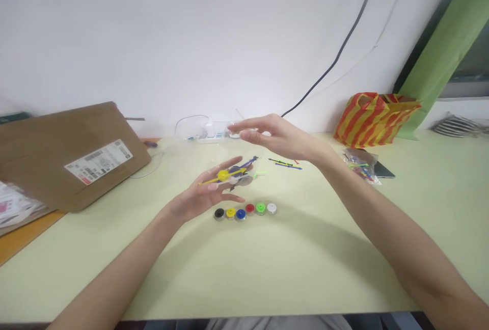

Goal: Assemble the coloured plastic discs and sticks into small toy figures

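My left hand (206, 187) is turned palm up above the table, cradling several plastic arrow spinners. A yellow arrow spinner (222, 175) lies uppermost, with white, blue and dark ones around it; they overlap, so some are partly hidden. Higher up and to the right, my right hand (267, 134) is raised palm down, its fingers stretched out and the thumb apart. Whether anything small is at its fingertips is hard to make out against the white background. Below my left hand, small round bases with coloured caps stand in a row, among them a red-capped base (249, 209).
Loose coloured arrows (286, 164) lie behind the hands. At left leans a cardboard parcel (76, 157). A white power strip (214, 132) sits by the wall. To the right are a clear bag of coloured parts (362, 165) and a red-and-yellow striped bag (374, 118).
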`<state>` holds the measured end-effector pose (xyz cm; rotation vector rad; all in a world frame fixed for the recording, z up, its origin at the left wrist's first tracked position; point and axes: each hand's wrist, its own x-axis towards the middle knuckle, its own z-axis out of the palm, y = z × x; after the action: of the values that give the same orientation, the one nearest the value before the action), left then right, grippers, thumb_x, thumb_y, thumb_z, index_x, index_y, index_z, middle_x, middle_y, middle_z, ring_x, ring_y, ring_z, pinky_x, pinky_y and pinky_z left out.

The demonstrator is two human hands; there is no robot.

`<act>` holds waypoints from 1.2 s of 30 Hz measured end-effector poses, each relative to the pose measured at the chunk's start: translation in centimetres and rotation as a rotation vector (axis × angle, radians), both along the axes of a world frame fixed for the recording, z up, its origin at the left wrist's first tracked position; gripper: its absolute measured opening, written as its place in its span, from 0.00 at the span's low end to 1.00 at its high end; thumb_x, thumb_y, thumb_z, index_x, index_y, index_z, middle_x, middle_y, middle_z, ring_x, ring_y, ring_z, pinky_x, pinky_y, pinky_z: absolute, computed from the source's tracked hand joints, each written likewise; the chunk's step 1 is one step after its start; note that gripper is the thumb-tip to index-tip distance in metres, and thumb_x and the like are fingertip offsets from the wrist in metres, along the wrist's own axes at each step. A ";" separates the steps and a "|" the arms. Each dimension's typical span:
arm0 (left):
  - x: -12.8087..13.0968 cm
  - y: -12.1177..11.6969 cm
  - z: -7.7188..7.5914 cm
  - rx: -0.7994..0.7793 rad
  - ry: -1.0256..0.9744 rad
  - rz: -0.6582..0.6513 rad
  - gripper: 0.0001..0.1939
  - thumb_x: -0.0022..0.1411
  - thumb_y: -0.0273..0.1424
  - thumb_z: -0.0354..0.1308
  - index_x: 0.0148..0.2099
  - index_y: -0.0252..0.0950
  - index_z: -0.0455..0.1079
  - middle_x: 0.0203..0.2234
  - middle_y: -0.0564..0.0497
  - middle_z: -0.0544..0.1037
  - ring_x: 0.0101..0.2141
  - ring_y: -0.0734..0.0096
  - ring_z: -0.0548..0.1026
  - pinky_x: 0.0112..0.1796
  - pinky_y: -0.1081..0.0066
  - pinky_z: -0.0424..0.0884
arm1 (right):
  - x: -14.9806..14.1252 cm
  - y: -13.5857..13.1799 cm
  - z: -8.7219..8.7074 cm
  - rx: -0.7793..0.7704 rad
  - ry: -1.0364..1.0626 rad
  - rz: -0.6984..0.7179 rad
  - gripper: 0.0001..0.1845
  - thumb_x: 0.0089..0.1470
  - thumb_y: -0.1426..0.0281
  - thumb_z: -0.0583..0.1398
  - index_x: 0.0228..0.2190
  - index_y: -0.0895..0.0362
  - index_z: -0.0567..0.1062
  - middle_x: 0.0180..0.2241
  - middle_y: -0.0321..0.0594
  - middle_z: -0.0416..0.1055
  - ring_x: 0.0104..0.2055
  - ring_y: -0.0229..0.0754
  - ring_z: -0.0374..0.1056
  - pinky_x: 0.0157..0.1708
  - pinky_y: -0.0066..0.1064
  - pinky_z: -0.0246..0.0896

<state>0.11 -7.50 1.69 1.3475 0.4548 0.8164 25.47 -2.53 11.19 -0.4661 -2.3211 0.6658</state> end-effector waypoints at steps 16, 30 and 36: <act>0.3 1.1 -1.1 0.132 0.121 0.433 0.24 0.64 0.36 0.68 0.61 0.38 0.71 0.45 0.40 0.82 0.42 0.55 0.83 0.36 0.67 0.79 | 0.6 3.3 -1.6 0.096 0.223 -0.111 0.22 0.70 0.57 0.54 0.58 0.52 0.75 0.52 0.43 0.77 0.48 0.43 0.73 0.49 0.36 0.68; 0.1 2.1 -1.8 0.179 0.180 0.794 0.28 0.56 0.41 0.73 0.56 0.39 0.74 0.46 0.43 0.81 0.45 0.57 0.81 0.41 0.63 0.80 | -0.9 8.2 -10.3 -0.064 -0.901 -0.326 0.13 0.56 0.70 0.64 0.44 0.58 0.81 0.50 0.50 0.77 0.45 0.49 0.74 0.34 0.30 0.61; 0.3 1.8 -1.6 0.156 0.172 0.713 0.28 0.59 0.40 0.70 0.59 0.40 0.71 0.51 0.43 0.79 0.47 0.57 0.81 0.45 0.62 0.79 | 1.7 8.4 -7.3 -0.049 -0.816 -0.303 0.10 0.56 0.72 0.62 0.38 0.59 0.82 0.40 0.44 0.80 0.37 0.43 0.73 0.31 0.28 0.58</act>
<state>0.37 -5.74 0.05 1.4147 1.0590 1.3418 27.18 5.91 3.93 -1.2731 -2.8745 0.4202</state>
